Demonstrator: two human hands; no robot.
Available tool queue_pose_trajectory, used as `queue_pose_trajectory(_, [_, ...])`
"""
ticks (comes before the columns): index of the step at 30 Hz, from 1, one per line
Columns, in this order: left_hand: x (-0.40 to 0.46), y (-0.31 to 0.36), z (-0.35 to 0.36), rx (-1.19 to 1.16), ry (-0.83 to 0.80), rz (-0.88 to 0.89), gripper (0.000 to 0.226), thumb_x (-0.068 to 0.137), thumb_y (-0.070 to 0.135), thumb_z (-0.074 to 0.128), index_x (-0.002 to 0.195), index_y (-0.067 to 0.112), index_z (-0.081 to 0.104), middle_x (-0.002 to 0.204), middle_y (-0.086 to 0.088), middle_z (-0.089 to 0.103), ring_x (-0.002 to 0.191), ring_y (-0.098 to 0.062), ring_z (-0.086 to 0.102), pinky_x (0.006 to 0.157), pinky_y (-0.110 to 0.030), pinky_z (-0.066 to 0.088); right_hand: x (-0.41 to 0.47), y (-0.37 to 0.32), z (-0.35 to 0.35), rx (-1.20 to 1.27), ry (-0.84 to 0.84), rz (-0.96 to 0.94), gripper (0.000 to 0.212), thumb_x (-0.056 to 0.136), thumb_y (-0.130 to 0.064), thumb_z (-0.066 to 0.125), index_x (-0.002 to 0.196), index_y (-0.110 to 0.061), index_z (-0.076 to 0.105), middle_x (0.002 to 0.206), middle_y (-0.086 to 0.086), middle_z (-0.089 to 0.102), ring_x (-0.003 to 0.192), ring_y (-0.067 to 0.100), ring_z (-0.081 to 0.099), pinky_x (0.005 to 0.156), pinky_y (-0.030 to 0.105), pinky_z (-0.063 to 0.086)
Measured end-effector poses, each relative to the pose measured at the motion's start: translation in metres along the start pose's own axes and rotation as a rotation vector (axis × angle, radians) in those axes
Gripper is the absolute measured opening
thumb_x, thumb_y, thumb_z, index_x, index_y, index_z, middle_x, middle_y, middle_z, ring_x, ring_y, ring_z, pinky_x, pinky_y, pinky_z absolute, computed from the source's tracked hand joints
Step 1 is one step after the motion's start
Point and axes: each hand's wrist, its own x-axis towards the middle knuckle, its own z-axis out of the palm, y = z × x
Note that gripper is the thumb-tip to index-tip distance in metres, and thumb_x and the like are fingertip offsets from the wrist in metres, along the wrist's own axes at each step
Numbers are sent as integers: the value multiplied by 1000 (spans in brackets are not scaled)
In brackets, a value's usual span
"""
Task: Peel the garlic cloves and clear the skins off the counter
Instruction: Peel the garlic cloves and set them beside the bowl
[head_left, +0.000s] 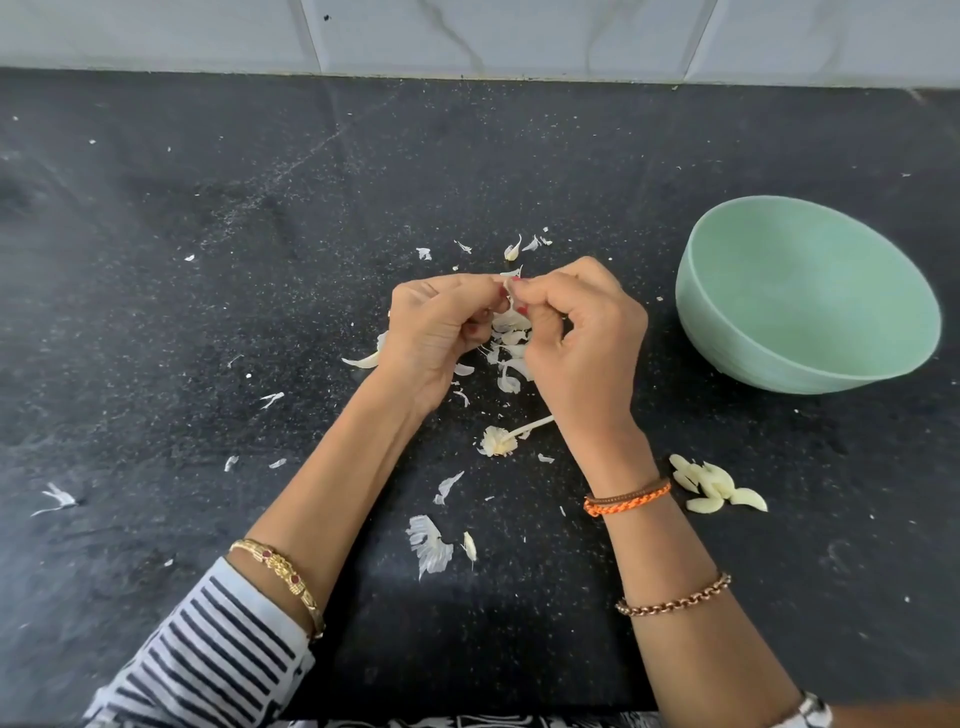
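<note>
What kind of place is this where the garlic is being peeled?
Most likely a home kitchen: a black speckled stone counter runs along a pale marbled tile wall, with a mint-green round bowl, peeled garlic cloves and papery white skins lying on it.

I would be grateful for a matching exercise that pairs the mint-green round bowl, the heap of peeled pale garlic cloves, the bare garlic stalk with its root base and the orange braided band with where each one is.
Things
1. mint-green round bowl
2. heap of peeled pale garlic cloves
3. bare garlic stalk with its root base
4. orange braided band

Places
A. on the black counter, between the two forearms
B. round the right wrist
C. on the counter at the far right, nothing in it
D. on the counter close beside the right wrist, on its outer side

Pairs: 1-C, 2-D, 3-A, 4-B
</note>
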Motion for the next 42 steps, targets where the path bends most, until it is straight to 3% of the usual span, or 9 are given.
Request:
queue_pose_trajectory(2, [0, 1, 2, -19, 5, 15, 38, 79, -10, 55, 49, 10, 67, 46, 3, 53, 46, -4, 38, 43, -14, 29, 2, -4, -2, 106, -9, 112, 19, 76, 11, 61, 79, -4, 72, 74, 4, 63, 70, 6, 58, 63, 9, 45])
queue_pose_trajectory(5, [-2, 3, 3, -35, 29, 36, 19, 66, 6, 63, 50, 13, 69, 48, 5, 54, 47, -2, 41, 44, -13, 32, 8, -13, -7, 430, -17, 461, 21, 82, 7, 62, 83, -13, 71, 75, -3, 67, 73, 4, 64, 70, 18, 51])
queue_pose_trajectory(8, [-3, 3, 0, 162, 79, 128, 22, 72, 15, 63, 51, 21, 65, 53, 9, 55, 53, -1, 44, 51, -15, 36, 11, -15, -10, 569, -37, 636, 26, 86, 6, 58, 83, -18, 68, 70, -5, 66, 69, 3, 62, 70, 20, 53])
queue_pose_trajectory(12, [-7, 2, 3, 265, 60, 173, 34, 91, 22, 56, 58, 15, 58, 57, 10, 56, 56, 0, 47, 55, -15, 36, 9, -14, -7, 511, -100, 556, 18, 87, 3, 57, 93, -8, 70, 81, 4, 69, 78, 10, 66, 76, 25, 53])
queue_pose_trajectory(20, [-5, 1, -1, 252, 15, 159, 14, 85, 11, 63, 73, 15, 70, 61, 10, 63, 64, -2, 52, 55, -14, 38, 4, -3, -4, 211, -23, 303, 21, 80, 7, 62, 91, -8, 72, 84, 0, 68, 80, 6, 65, 72, 13, 50])
queue_pose_trajectory(26, [-3, 4, -4, 183, -33, 99, 23, 85, 3, 59, 67, 12, 71, 56, 8, 63, 57, 0, 52, 55, -14, 40, 1, -3, -2, 96, 16, 163, 19, 79, 6, 58, 86, -5, 73, 80, -3, 62, 76, 7, 60, 68, 16, 50])
queue_pose_trajectory(31, [-3, -1, -2, 205, -33, 172, 26, 85, -2, 58, 65, 11, 68, 56, 7, 62, 55, -4, 48, 55, -15, 39, 0, -1, -2, 79, 24, 167, 17, 81, 1, 59, 85, -6, 73, 76, 1, 63, 70, 9, 59, 62, 16, 48])
queue_pose_trajectory(37, [-5, -5, 3, 180, -47, 178, 20, 88, 9, 57, 70, 11, 64, 55, 12, 55, 56, -2, 44, 57, -16, 39, 3, -2, -3, 124, 60, 173, 16, 81, 4, 62, 87, -6, 73, 78, 2, 66, 72, 8, 61, 64, 18, 50])
queue_pose_trajectory(42, [-5, -7, 5, 302, -41, 214, 24, 89, 14, 56, 66, 15, 60, 55, 14, 54, 58, 0, 47, 55, -11, 38, 8, -16, -7, 470, 39, 409, 25, 86, 6, 56, 101, -10, 67, 82, 1, 67, 72, 1, 62, 70, 16, 50])
